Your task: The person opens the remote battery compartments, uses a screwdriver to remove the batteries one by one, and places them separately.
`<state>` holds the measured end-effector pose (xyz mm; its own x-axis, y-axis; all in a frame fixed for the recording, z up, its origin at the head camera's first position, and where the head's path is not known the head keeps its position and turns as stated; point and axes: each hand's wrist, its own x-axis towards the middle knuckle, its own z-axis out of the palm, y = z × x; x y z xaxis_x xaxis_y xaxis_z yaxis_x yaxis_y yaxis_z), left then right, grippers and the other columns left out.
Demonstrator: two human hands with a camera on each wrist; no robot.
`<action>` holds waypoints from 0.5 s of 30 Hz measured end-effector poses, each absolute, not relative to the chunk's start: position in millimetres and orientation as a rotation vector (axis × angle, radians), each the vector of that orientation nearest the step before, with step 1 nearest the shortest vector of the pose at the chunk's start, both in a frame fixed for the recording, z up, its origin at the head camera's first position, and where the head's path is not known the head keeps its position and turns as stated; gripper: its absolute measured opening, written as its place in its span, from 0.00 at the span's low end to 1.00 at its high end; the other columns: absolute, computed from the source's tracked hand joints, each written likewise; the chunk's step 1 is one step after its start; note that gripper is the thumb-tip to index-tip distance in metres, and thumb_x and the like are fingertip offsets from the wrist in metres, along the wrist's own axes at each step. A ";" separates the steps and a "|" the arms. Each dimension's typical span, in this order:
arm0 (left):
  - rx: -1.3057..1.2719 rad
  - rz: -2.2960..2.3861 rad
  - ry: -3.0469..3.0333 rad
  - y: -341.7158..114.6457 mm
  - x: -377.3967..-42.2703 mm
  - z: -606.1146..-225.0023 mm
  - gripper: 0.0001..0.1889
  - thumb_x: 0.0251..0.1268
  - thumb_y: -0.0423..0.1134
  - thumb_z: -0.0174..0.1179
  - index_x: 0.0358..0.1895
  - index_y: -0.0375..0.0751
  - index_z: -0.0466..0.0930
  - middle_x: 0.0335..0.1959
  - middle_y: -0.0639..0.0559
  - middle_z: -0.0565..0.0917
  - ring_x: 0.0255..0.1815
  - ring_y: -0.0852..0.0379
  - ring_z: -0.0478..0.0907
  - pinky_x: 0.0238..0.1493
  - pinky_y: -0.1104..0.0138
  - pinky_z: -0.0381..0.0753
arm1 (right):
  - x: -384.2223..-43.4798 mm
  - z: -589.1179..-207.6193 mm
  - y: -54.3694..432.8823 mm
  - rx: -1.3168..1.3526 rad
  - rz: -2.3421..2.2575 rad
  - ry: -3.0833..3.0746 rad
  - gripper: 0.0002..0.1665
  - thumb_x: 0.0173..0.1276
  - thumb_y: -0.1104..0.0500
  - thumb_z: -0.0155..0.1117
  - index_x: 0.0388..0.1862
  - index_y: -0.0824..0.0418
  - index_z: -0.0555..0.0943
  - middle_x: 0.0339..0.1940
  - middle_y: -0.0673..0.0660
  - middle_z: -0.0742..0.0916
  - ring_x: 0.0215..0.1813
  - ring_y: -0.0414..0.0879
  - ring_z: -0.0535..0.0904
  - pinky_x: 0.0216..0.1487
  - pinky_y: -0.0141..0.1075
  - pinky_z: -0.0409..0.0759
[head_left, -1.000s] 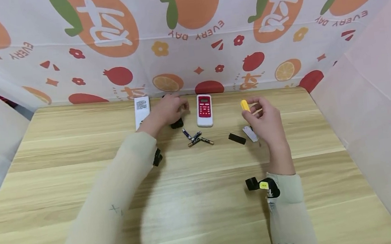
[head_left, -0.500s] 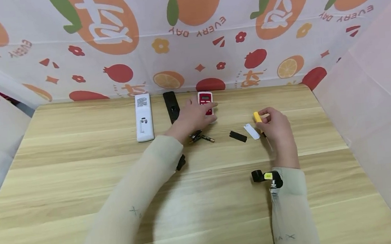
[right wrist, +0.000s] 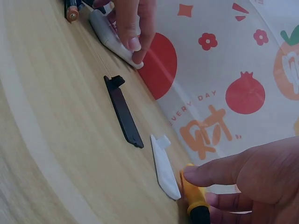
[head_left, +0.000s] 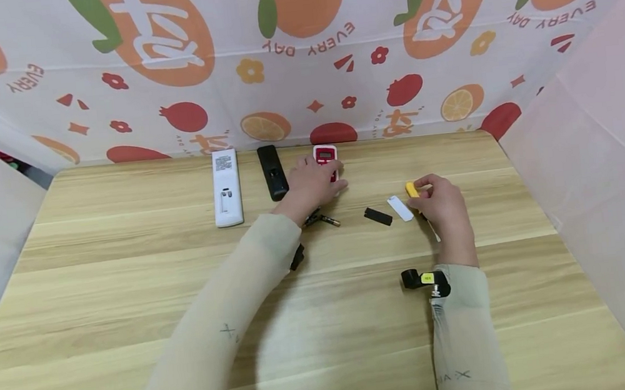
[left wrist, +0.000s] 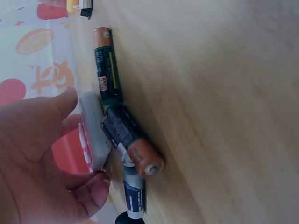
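Grip of the left hand (head_left: 311, 185) is clamped on the red-and-white remote (head_left: 325, 154), fingers and thumb at opposite sides, presumably because its long edges offer the surest hold. That remote is at the far edge of the tabletop (head_left: 361, 347), around the middle; whether it is raised off the surface I cannot tell. Grip of the right hand (head_left: 444, 201) is a pinch on the yellow handle of a screwdriver (head_left: 412, 190), its shaft pointing to the near side, which seems a parked hold rather than a working one.

Loose batteries (left wrist: 135, 140) lie crossed and touching near the left hand. A black cover (head_left: 378, 216) and a white cover (head_left: 400, 208) lie apart between the hands, probably so that neither gets mixed up. Farther left, a white remote (head_left: 226, 191) shows its uncovered battery bay, with a black remote (head_left: 274, 177) beside it.

White-bodied and rounded, the held remote has a red panel and a small grey display at its far end; the hand hides most buttons.
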<state>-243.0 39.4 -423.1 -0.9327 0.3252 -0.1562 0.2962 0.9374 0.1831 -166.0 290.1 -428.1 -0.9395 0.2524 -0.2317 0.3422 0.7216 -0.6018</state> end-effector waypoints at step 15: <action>0.373 0.493 2.951 42.9 -247.0 -425.0 0.19 0.67 0.47 0.57 0.60 0.59 0.72 0.54 0.36 0.75 0.58 0.39 0.66 0.42 0.49 0.80 | -166.5 -425.9 289.0 0.492 -1.029 2.806 0.30 0.69 0.50 0.65 0.67 0.58 0.72 0.53 0.62 0.80 0.51 0.57 0.74 0.51 0.46 0.71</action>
<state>-247.0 42.9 -425.0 -0.9616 0.2617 -0.0832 0.2205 0.9164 0.3341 -166.5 289.0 -425.9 -0.9410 0.2617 -0.2144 0.3383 0.7174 -0.6091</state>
